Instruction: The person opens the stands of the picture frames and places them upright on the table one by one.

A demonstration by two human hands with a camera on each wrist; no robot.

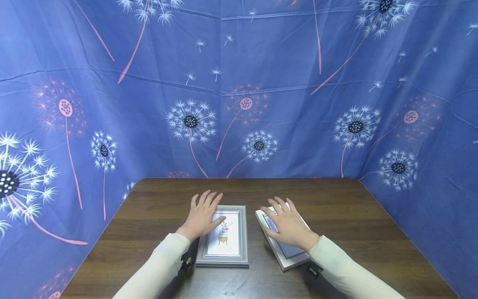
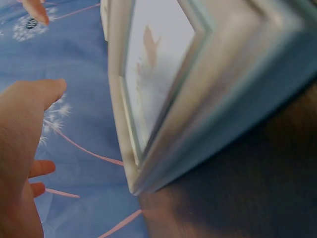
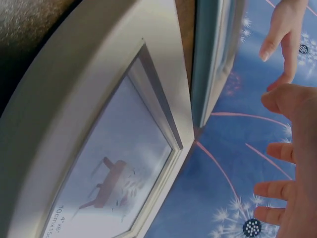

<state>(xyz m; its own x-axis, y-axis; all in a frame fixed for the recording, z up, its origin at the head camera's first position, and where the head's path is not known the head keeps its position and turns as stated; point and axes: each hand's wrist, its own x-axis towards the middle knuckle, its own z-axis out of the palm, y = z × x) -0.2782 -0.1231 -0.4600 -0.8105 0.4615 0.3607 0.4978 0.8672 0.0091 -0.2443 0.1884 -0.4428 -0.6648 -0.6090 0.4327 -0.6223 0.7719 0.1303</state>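
Observation:
Two picture frames lie face up on a table. The grey one (image 1: 242,238), just left of the table's middle, shows a plant in a footed pot. My left hand (image 1: 199,218) is over its upper left side, fingers spread; the left wrist view shows that hand (image 2: 20,129) apart from the frame (image 2: 213,94). To the right, a white picture frame (image 1: 290,262) lies turned at an angle. Above it, partly hiding it, is my right hand (image 1: 287,224), fingers extended. The right wrist view shows a gap between this hand (image 3: 299,148) and the white frame (image 3: 64,114).
The brown wooden table (image 1: 354,216) has rounded far corners. Behind it and along both sides hangs a blue cloth (image 1: 298,104) with dandelion prints. A narrow strip of tabletop separates the two frames. Small dark devices sit at both wrists.

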